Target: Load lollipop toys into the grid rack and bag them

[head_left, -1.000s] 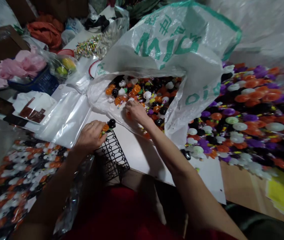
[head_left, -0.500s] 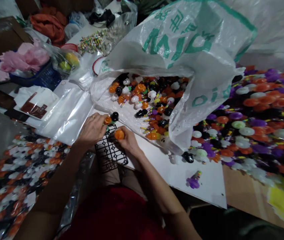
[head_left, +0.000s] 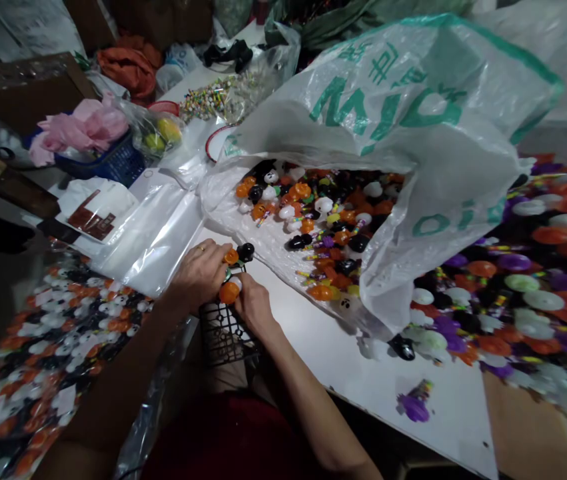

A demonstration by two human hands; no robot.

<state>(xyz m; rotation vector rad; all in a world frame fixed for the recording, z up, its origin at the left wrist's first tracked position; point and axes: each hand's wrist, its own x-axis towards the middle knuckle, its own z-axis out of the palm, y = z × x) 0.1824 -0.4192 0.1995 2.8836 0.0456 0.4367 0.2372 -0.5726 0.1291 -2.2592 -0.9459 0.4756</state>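
My left hand has its fingers curled round a bunch of small toys, with an orange pumpkin head and a shiny black head showing at the fingertips. Their lower parts are hidden by the fingers. Close beside it, my right hand is closed on a toy with an orange pumpkin head, and a bit of white shows behind this head. Below both hands is a black plastic grid rack, its upper edge partly covered by them.
A large white plastic sack lies open on the white table, full of similar toys. One purple toy lies apart on the right. Heaped toys fill the far right; bagged toys lie at left. Clear plastic bags and a blue basket stand behind.
My right hand has brought the orange pumpkin toy closer to my left hand, just under its fingertips. The camera view has shifted, so the surroundings sit farther right and lower.
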